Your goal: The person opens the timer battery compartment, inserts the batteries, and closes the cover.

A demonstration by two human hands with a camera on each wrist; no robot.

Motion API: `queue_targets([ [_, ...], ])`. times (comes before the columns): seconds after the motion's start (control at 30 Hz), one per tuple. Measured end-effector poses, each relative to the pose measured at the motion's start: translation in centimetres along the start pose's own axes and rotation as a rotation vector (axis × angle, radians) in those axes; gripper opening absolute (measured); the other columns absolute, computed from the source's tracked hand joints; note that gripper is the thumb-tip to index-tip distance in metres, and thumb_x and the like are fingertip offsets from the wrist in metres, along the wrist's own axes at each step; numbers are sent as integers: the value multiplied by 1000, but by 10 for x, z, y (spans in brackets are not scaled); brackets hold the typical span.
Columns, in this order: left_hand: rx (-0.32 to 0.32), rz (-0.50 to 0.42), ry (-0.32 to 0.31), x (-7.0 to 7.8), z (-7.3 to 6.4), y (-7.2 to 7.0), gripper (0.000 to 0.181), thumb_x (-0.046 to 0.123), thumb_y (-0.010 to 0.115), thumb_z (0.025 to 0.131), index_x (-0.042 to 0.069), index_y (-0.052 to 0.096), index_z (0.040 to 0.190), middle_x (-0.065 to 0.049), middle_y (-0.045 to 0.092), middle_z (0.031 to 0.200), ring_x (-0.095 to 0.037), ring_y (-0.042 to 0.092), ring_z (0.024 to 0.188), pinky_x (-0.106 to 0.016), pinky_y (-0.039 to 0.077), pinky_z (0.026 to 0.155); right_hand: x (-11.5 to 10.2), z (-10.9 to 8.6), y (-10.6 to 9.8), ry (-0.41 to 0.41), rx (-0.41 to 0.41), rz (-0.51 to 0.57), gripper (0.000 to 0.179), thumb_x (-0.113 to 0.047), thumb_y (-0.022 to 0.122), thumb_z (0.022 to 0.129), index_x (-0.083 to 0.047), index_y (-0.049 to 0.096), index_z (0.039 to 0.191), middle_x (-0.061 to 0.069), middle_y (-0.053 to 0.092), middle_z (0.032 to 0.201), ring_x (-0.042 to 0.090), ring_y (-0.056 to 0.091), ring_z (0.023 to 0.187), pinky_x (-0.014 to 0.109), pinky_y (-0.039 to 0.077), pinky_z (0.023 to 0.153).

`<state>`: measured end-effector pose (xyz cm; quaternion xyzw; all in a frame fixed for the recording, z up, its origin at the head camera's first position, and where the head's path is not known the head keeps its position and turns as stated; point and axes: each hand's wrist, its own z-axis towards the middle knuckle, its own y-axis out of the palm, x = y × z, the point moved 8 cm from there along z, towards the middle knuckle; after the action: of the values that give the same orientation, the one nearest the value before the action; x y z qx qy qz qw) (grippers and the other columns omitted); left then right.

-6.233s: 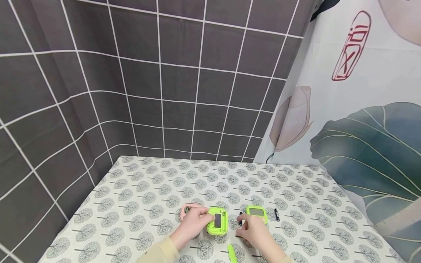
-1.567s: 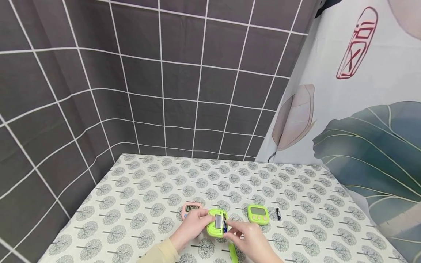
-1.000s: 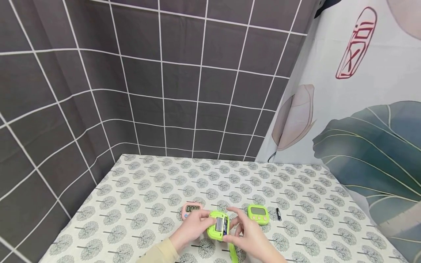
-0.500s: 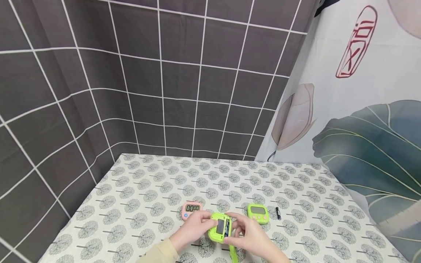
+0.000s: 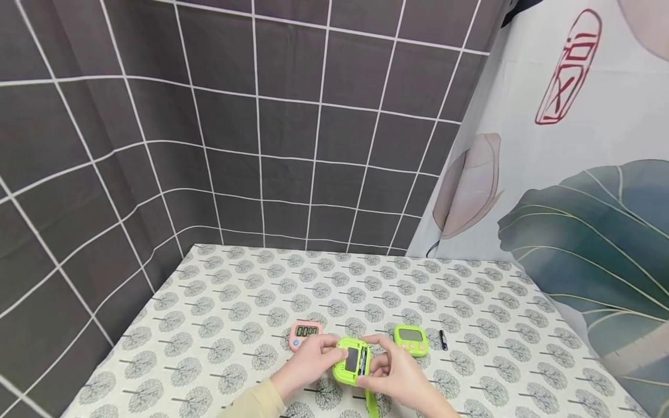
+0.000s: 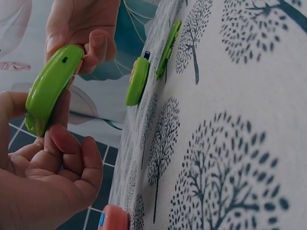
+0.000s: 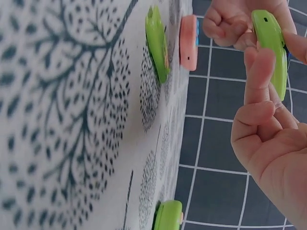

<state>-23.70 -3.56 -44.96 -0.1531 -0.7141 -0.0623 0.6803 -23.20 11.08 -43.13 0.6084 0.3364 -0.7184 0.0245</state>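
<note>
Above the table, both hands hold a lime-green digital timer (image 5: 344,376) with its back up and its battery compartment uncovered. A dark battery (image 5: 363,361) lies in the slot along its right side. My left hand (image 5: 309,361) grips the left side, thumb on the back. My right hand (image 5: 393,374) holds the right side between index finger and thumb, at the far and near ends of the slot. In the left wrist view the timer (image 6: 50,91) is seen edge-on, clear of the tablecloth, with fingers of both hands around it.
A pink timer (image 5: 305,331) showing zeros lies behind my left hand. Another green timer (image 5: 410,340) lies beyond my right hand, a loose dark battery (image 5: 443,340) to its right. A narrow green battery cover (image 5: 371,403) lies near me on the patterned tablecloth (image 5: 230,302).
My right hand has brought a battery from beside the other green timer into the slot, then moved its fingers onto the held timer's ends. The held timer has shifted slightly right and nearer.
</note>
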Motion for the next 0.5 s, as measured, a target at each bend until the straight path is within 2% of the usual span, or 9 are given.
queue_targets([
  [0.17,-8,-20,7,1,1,0,29,16,61,87,0,65,111,-17,71,90,-14,67,73,-23,54,70,-1,0,2,15,-12,104,73,-16,79,73,-1,41,134,3,63,75,9,62,64,26,55,61],
  [0.37,15,16,5,3,1,-3,31,17,62,87,1,65,114,-9,72,83,-9,59,62,-21,50,59,2,0,6,43,-38,280,72,-8,75,76,-2,36,137,4,58,78,11,63,67,28,56,64],
  [0.5,20,39,9,4,0,-3,30,18,63,87,2,65,112,-8,72,85,-12,62,66,-23,51,65,3,0,7,41,-47,324,71,-5,73,77,-1,35,137,3,57,77,11,63,66,30,56,64],
])
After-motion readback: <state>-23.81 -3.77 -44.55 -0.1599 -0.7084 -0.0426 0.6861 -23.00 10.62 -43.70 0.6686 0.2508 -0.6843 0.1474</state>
